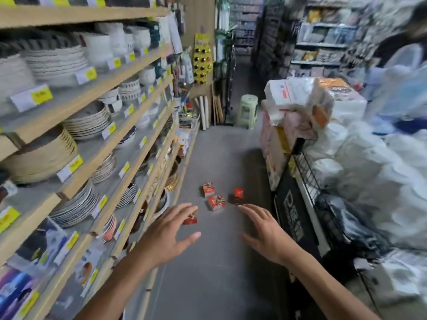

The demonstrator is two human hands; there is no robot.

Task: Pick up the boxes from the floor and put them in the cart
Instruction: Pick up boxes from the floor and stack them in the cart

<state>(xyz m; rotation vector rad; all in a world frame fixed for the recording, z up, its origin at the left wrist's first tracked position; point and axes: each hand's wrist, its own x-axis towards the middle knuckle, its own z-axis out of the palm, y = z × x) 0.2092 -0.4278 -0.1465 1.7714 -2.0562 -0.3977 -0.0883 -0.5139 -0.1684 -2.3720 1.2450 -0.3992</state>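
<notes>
Four small red boxes (216, 202) lie on the grey floor (215, 273) between shelves (92, 144) and cart (307, 172); none looks loaded yet. Left hand (166, 236) and right hand (265, 232) reach down, fingers spread, holding nothing; everything's left to do.

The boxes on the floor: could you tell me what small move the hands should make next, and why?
Probably lower the left hand onto the nearest box and grip it. Both hands are open and empty above the floor, that box lies just beyond the left fingertips, and the right hand is beside the cart.
</notes>
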